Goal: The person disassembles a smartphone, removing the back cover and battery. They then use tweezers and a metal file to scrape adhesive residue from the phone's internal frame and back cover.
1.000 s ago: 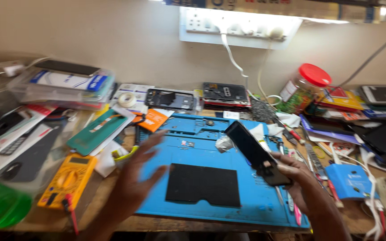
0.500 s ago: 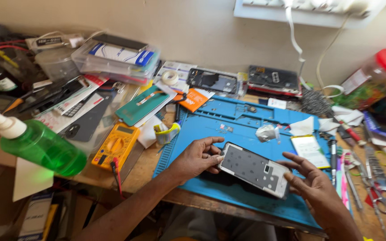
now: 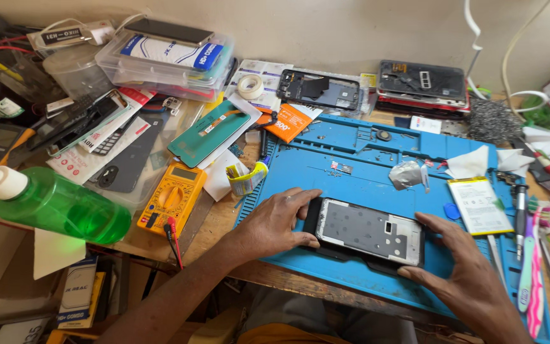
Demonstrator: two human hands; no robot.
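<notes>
An opened smartphone frame (image 3: pixel 370 230) lies flat, inner side up, on the black pad of a blue repair mat (image 3: pixel 377 159). My left hand (image 3: pixel 275 220) rests on the mat with its fingers against the phone's left end. My right hand (image 3: pixel 466 277) grips the phone's right end, thumb along the near edge. A white phone battery (image 3: pixel 479 205) lies on the mat just right of the phone.
A green spray bottle (image 3: pixel 58 207) lies at the left edge. A yellow multimeter (image 3: pixel 173 194), tape rolls, phone backs (image 3: pixel 319 88) and clear boxes (image 3: pixel 167 54) crowd the back and left. Screwdrivers, tweezers and a toothbrush (image 3: pixel 533 267) lie on the right.
The phone was held tilted in my right hand above the mat; it now lies flat on the black pad with both hands at its ends. The view has swung left.
</notes>
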